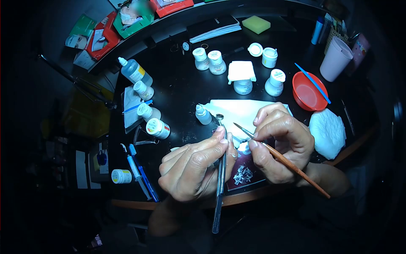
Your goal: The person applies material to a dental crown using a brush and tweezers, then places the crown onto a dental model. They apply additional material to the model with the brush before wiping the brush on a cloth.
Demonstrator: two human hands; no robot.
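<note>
A: Left hand [192,167]?
B: Grip clamped on a metal holder [220,178], over the desk's [182,84] front edge.
A: Right hand [281,142]?
B: Fingers pinched on a thin brush [283,160], tip by the holder.

Bright centre, dark fisheye-warped edges.

Two bare hands [194,167] — no sleeves
</note>
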